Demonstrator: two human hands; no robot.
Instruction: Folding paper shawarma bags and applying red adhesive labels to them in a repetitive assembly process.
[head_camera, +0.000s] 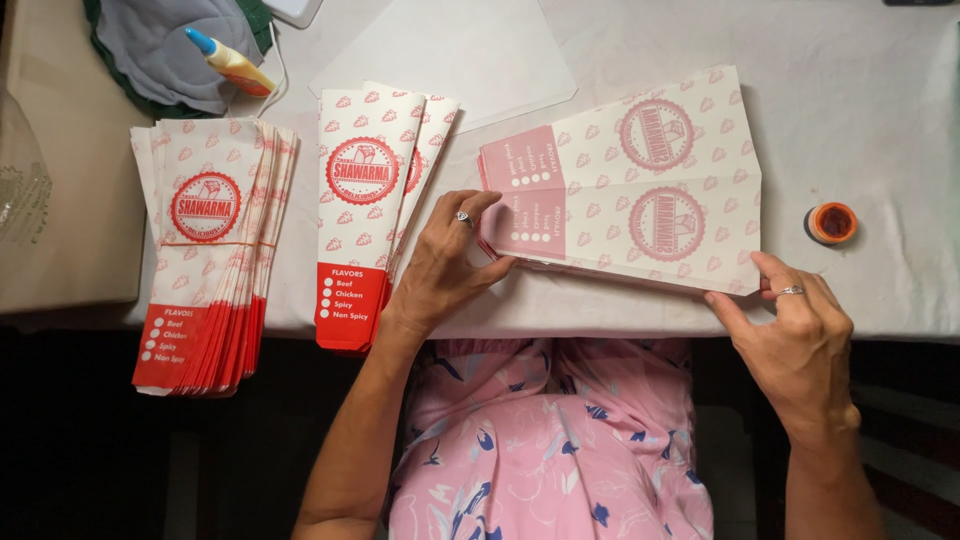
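A stack of flat printed paper sheets (640, 180), white with pink and red round marks, lies sideways on the white table (860, 120). My left hand (445, 265) pinches the stack's left end with thumb and fingers. My right hand (795, 335) grips the lower right corner at the table's front edge. Both hands wear a ring.
Two piles of finished red-and-white paper sleeves lie to the left: a small pile (370, 210) and a thick banded pile (215, 250) overhanging the edge. A glue bottle (230, 60) rests on grey cloth (165, 45). A small orange pot (832, 222) sits right. A blank white sheet (450, 45) lies behind.
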